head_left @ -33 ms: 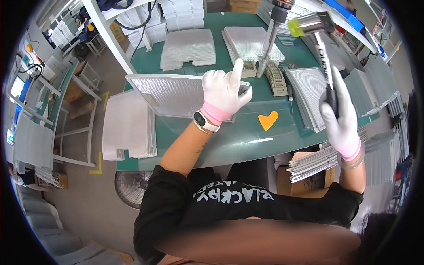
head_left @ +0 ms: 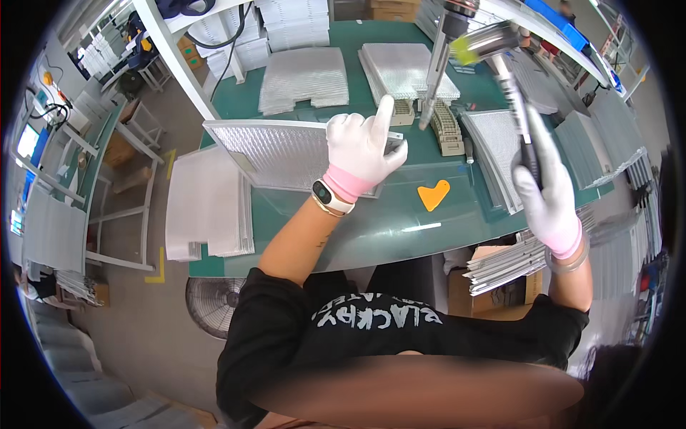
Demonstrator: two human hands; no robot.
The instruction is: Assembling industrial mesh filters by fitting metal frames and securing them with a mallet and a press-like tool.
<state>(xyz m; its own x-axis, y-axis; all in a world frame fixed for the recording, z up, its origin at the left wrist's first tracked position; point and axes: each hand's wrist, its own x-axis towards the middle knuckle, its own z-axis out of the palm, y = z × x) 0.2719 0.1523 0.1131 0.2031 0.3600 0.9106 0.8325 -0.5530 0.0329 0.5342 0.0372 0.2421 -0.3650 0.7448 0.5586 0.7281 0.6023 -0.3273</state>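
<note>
Our right hand [head_left: 549,196] is wrapped round the hammer [head_left: 517,107], its head raised; our left hand [head_left: 361,146], index finger extended, grips the framed panel [head_left: 279,154] (tilted over the green table [head_left: 357,39]). Beyond it lie pale sheets [head_left: 304,75].

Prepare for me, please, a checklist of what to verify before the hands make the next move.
1. Left hand holds the framed panel: ok, at its upper right corner.
2. Right hand grips the hammer by its handle: ok.
3. Both hands gloved: ok.
4. Hammer head clear of the hanging tool: cannot tell, depth unclear.
5. Yellow heart-shaped piece put away: not ok, lies right of the panel.
</note>
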